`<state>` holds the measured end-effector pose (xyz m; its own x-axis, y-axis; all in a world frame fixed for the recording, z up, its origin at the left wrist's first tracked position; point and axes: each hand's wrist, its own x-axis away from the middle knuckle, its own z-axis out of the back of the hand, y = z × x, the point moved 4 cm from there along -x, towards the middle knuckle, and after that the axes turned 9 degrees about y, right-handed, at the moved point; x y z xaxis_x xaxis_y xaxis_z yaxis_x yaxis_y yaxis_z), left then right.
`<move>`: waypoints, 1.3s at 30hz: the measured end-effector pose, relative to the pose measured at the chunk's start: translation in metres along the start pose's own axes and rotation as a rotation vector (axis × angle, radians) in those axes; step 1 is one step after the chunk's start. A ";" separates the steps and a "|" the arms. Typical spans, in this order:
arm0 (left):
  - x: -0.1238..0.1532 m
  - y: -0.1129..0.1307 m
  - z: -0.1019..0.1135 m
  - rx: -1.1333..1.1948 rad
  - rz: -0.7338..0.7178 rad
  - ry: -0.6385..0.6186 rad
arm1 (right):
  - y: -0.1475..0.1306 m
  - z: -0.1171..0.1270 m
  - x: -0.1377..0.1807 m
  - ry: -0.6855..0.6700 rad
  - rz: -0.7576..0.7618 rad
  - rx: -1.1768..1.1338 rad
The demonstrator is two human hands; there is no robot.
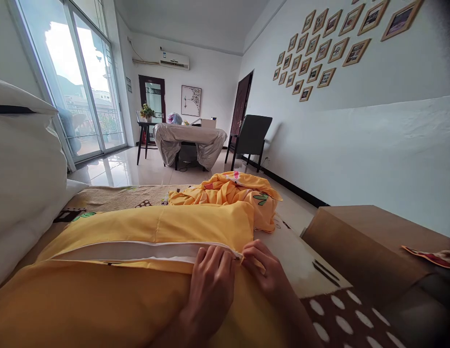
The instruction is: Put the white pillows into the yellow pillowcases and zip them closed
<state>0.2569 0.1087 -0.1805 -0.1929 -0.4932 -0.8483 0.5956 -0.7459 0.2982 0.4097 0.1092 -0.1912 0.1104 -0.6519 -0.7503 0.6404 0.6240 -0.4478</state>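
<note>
A yellow cushion cover (196,222) lies in front of me with a white inside (127,252) showing through its long open zipper (97,244). My left hand (212,282) has its fingers curled over the cover's edge near the zipper's right end. Just beside it, my right hand (264,270) pinches the corner where the zipper ends; the slider itself is hidden by the fingers. Behind the cover sits a crumpled heap of yellow patterned fabric (225,193). Beneath all this spreads a patterned blanket (127,198), brown with white spots at the lower right.
A large white bundle (23,183) rises at the left. To the right stands a brown box-like piece (373,241) with a red-edged item (431,256) on it. Farther off are a plastic-draped table (190,135), a black chair (252,133) and a sliding glass door (87,72).
</note>
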 end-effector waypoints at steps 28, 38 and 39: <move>-0.001 -0.019 0.007 -0.118 0.049 -0.185 | -0.031 -0.027 0.005 0.289 0.131 0.261; -0.007 -0.017 0.019 -0.123 0.048 -0.282 | -0.033 -0.023 0.004 0.271 0.072 0.181; -0.007 -0.018 0.021 -0.128 0.058 -0.319 | -0.033 -0.022 0.003 0.272 0.064 0.175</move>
<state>0.2309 0.1160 -0.1705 -0.3777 -0.6634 -0.6459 0.7016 -0.6603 0.2680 0.3719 0.0961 -0.1898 -0.0373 -0.4599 -0.8872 0.7621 0.5612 -0.3230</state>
